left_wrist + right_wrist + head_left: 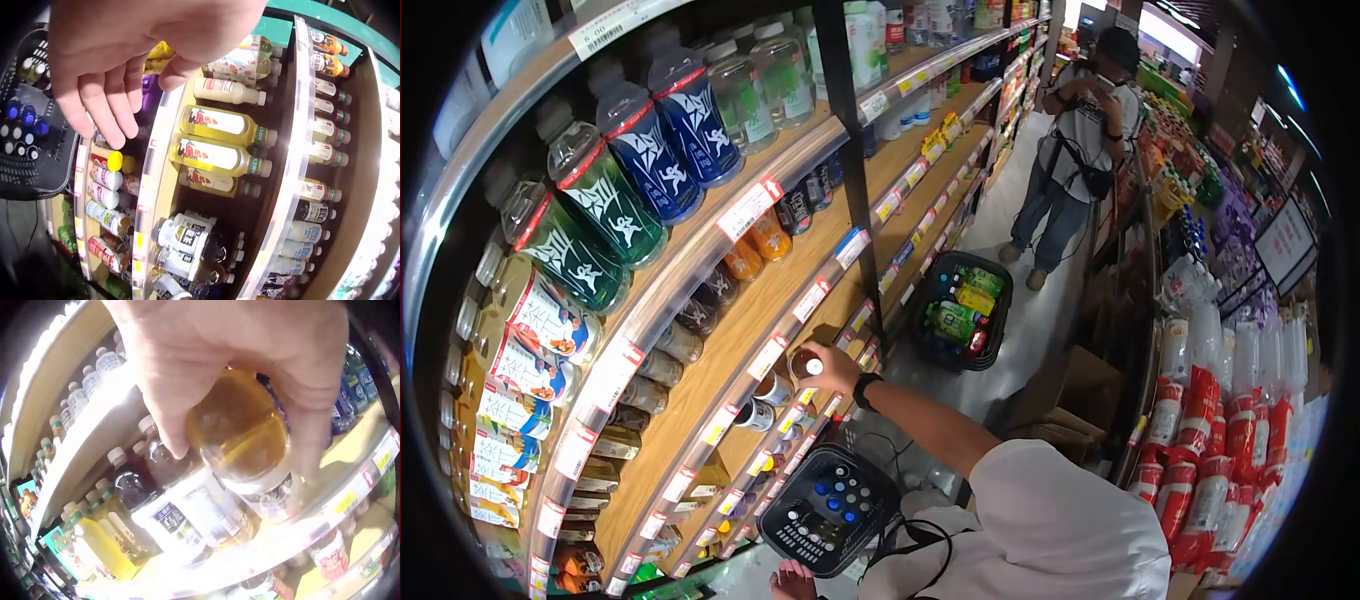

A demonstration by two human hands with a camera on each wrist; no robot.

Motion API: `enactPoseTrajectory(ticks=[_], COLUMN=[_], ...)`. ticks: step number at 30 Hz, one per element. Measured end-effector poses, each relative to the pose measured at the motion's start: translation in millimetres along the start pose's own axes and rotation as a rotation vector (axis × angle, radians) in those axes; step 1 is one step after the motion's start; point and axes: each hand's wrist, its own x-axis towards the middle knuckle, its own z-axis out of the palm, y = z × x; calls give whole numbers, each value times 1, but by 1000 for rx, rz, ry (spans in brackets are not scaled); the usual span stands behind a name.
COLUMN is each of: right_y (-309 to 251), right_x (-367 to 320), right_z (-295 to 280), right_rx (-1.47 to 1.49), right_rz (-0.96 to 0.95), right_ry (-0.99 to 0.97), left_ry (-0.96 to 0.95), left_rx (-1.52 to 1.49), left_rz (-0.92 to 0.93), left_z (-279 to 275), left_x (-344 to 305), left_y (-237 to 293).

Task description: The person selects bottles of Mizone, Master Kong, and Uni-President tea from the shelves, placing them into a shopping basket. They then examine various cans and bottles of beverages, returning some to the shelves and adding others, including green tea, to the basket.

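My right hand reaches to a low shelf and grips a bottle of amber drink by its upper part, thumb on one side and fingers on the other. Its white cap shows in the head view. Beside it in the right wrist view stand dark tea bottles with white labels, close to the held bottle. My left hand hangs low by a black basket holding several bottles, caps upward. In the left wrist view the left hand has loosely extended fingers and holds nothing.
A second black basket with green and yellow packs sits on the aisle floor. Beyond it a person stands in the aisle. Shelves of bottles rise on the left; red-and-white packages and cardboard boxes line the right.
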Motion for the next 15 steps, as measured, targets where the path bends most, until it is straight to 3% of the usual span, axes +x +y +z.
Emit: enactPoseTrajectory(ticks=[2, 3, 4, 5, 6, 7, 8, 11, 12, 13, 15], right_y=[-2, -3, -21, -15, 2, -24, -53, -114, -108, -99, -152], right_x=[-16, -25, -41, -56, -66, -89, -115, -186, -199, -219, -249], right_z=[10, 19, 23, 31, 48, 52, 56, 96, 111, 128, 155], right_rx=[9, 13, -285, -107, 6, -173, -104, 256, 199, 270, 409], right_rz=[-9, -13, -73, -251, -346, -391, -221, -62, -122, 15, 591], right_ry=[31, 37, 130, 232, 273, 478, 411, 376, 333, 263, -8], left_ry=[-47, -9, -132, -252, -249, -224, -294, -285, -324, -307, -186], left_rx=[-49, -23, 38, 85, 136, 173, 131, 70, 56, 59, 108], left_rz=[-20, -45, -84, -120, -67, -7, -46, -161, -168, -173, -191], left_z=[-6, 26, 19, 6, 12, 24, 15, 2, 5, -1, -19], left_x=[17, -8, -2, 7, -3, -17, -14, -16, -19, -20, -14], left_y=[4, 6, 11, 12, 9, 8, 12, 23, 26, 28, 26])
